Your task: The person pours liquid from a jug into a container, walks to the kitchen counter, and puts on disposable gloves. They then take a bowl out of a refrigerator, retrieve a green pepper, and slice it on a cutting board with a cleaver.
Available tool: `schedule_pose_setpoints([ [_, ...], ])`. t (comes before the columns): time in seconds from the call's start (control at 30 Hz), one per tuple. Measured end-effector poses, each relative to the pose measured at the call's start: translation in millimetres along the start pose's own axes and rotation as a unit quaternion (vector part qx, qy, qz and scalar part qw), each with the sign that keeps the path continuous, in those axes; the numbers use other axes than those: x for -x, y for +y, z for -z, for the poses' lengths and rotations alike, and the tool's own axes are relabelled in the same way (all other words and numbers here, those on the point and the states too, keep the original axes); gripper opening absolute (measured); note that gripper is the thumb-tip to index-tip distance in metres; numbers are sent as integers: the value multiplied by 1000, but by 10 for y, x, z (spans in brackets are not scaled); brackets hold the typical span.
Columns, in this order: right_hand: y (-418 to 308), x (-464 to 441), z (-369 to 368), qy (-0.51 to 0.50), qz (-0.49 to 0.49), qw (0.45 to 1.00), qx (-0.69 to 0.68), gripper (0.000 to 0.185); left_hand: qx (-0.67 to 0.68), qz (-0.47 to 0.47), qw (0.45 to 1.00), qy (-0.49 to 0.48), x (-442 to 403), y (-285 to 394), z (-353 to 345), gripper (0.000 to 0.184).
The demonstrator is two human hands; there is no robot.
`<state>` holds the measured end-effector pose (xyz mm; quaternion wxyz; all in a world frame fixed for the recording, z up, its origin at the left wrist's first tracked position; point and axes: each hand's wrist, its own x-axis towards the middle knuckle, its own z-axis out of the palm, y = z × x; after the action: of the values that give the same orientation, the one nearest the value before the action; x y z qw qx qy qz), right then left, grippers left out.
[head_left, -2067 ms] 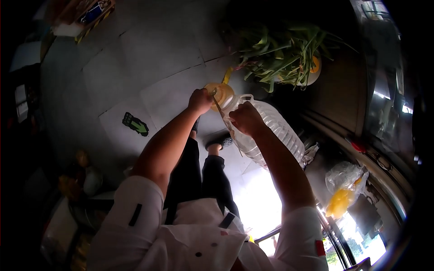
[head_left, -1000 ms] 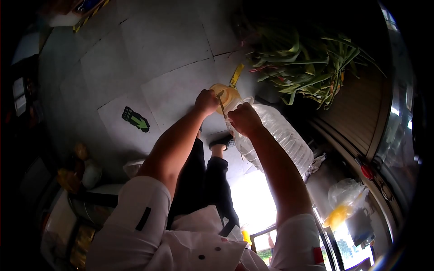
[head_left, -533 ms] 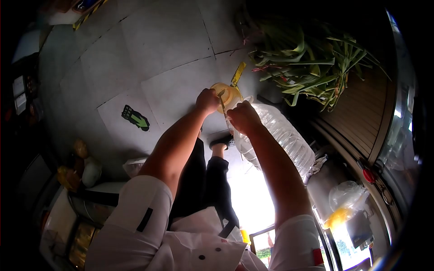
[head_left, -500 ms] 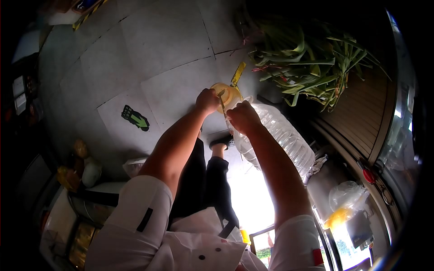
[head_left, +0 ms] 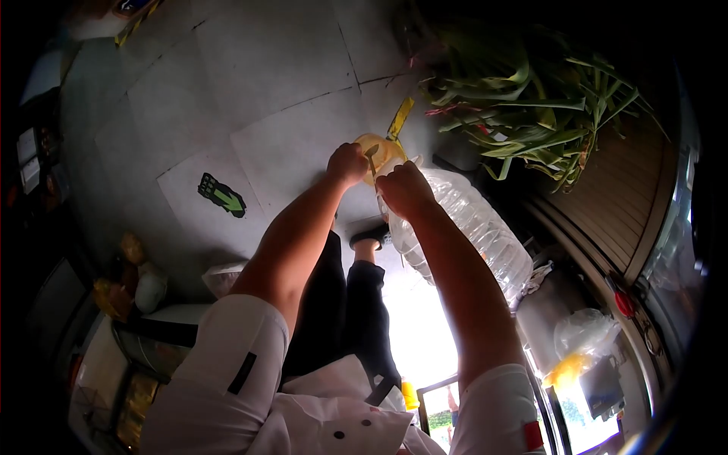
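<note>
Out in front of me, my left hand (head_left: 349, 164) is closed at the left edge of a round, yellowish bowl-like container (head_left: 387, 154). My right hand (head_left: 406, 189) is closed just below and right of it, on the lower end of a thin spoon-like utensil (head_left: 371, 154). The utensil's wider end points up over the container, between both hands. A large ribbed clear plastic bottle (head_left: 485, 239) lies slanted behind my right hand and forearm. My right hand hides part of its upper end, so I cannot tell whether they touch.
Long green leaves (head_left: 531, 98) are heaped at upper right near a brown slatted surface (head_left: 595, 220). Grey floor tiles carry a green arrow sticker (head_left: 222, 196) and a yellow strip (head_left: 400, 117). A clear bag with yellow contents (head_left: 576, 353) hangs at lower right; bags (head_left: 152, 288) stand at left.
My right hand has shifted slightly up and left, closer to the container. My left hand has risen a little. The whole view has moved slightly.
</note>
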<state>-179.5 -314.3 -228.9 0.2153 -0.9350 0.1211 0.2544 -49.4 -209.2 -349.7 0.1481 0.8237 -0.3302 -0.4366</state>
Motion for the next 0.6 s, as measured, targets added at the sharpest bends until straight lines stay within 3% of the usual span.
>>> schedule_pose_setpoints([
  [0.27, 9, -115, -128, -54, -15, 998, 11, 11, 11, -4, 1000, -15, -40, -29, 19, 20],
  [0.37, 44, -108, -243, 11, 1, 1000, 14, 11, 19, -4, 1000, -7, -37, -38, 12, 20],
  [0.47, 30, -112, -180, 8, 6, 1000, 14, 11, 23, -10, 1000, -7, -84, -112, -58, 16],
  [0.6, -23, -142, -58, -52, -15, 998, 29, 11, 27, -4, 1000, -13, -102, -127, -66, 16],
])
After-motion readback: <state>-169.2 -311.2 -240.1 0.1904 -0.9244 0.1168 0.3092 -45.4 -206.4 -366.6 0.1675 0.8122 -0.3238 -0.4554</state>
